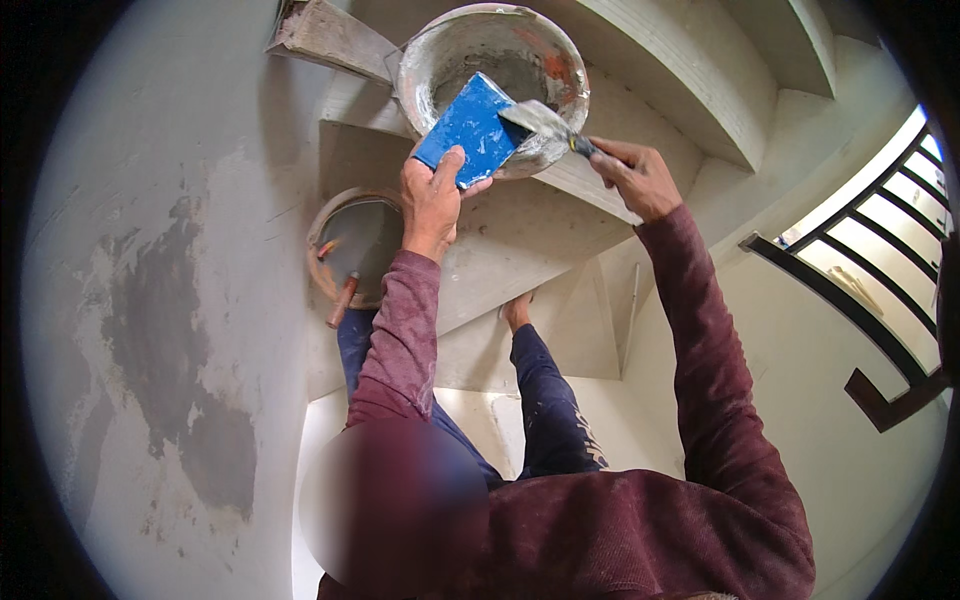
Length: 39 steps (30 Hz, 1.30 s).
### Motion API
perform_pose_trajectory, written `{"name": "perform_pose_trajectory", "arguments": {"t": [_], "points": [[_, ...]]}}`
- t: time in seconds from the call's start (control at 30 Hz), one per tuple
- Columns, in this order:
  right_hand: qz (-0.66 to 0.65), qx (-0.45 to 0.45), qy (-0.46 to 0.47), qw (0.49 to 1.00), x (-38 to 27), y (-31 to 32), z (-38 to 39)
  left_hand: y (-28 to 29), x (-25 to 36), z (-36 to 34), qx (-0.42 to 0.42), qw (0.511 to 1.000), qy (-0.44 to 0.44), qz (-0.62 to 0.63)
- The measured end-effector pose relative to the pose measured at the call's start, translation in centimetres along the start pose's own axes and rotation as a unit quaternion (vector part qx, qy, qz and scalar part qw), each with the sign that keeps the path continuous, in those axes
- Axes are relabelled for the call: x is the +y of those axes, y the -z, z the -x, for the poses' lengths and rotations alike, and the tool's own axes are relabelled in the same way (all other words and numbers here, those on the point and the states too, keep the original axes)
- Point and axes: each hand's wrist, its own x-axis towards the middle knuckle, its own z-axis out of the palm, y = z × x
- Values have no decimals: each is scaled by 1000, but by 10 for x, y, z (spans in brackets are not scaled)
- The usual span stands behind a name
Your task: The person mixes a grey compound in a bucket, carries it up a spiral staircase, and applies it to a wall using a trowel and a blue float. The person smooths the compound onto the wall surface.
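We count one left grip (430, 205) and one right grip (643, 180), so two total. We've got one blue plate (472, 130) and one trowel (540, 119). Buckets come to two: one large bucket (428, 62), one small bucket (315, 264). We see one reddish handle (343, 300) and one wooden plank (335, 36). Clothing: two maroon sleeves (705, 310), two trouser legs (548, 400). One bare foot (518, 311) showing. We log one black railing (840, 296). For stair steps (690, 90), we make it at least three; exact number unclear, the view's edge cuts them off.
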Motion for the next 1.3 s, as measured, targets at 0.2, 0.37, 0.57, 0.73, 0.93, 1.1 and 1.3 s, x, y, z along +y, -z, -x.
{"name": "perform_pose_trajectory", "arguments": {"t": [0.2, 0.37, 0.57, 0.73, 0.93, 1.1, 1.3], "points": [[-41, 17, -16, 999, -14, 13, -24, -14, 6, 9, -14, 984, -63, -168], [77, -6, 25, 997, -32, 43, 1, -18, 15, 20, -22, 815, -287, -503], [155, -47, 34, 986, -37, 46, 10, -7, 3, 12, -16, 730, -349, -587], [253, -73, 58, 963, -47, 35, 4, -5, -4, 12, -8, 744, -347, -571], [327, -68, 141, 932, -29, 17, -10, 0, -7, 16, -35, 734, -342, -585], [333, -89, 141, 928, -24, 6, -22, 6, -10, 18, -50, 736, -343, -582], [309, -121, 126, 935, -12, 8, -44, 14, -17, 21, -78, 753, -351, -551]]}}
